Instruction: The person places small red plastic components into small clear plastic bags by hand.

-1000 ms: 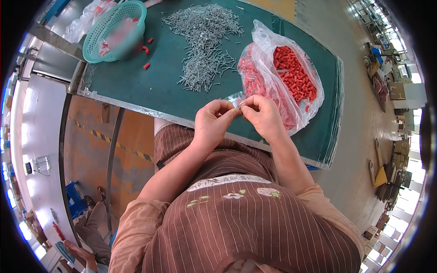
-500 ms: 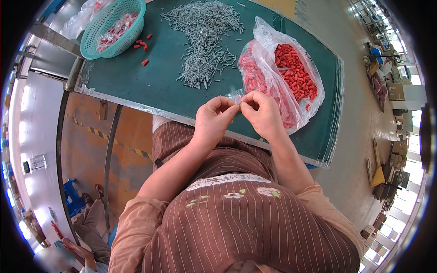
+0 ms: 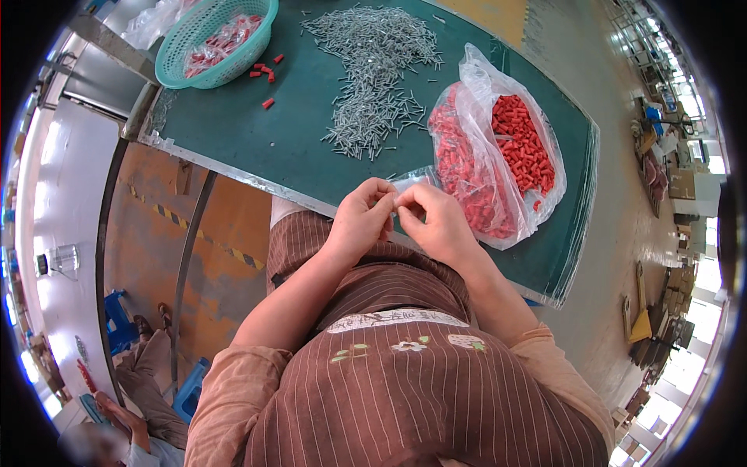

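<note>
My left hand (image 3: 360, 222) and my right hand (image 3: 437, 226) meet fingertip to fingertip over the table's near edge. Both are closed in a pinch on a small clear plastic bag (image 3: 418, 179), whose film shows just beyond the fingers. Whatever may be inside it is hard to make out. Right of my hands lies a large clear plastic bag (image 3: 475, 117), its mouth showing many short red plastic pieces (image 3: 520, 144). Past my fingertips, a heap of thin grey metal screws or pins (image 3: 369, 97) spreads over the green table top (image 3: 292, 156).
A light green plastic basket (image 3: 167, 58) holding bagged red pieces stands at the far left; several loose red pieces (image 3: 268, 103) lie near it. A metal post (image 3: 140, 109) rises at the table's left corner. Another person (image 3: 152, 370) sits at the lower left beside a white table (image 3: 66, 311).
My fingertips have shifted slightly on the small bag, and more of its clear film shows beyond them. The whole view has moved a little, placing the table's things farther right.
</note>
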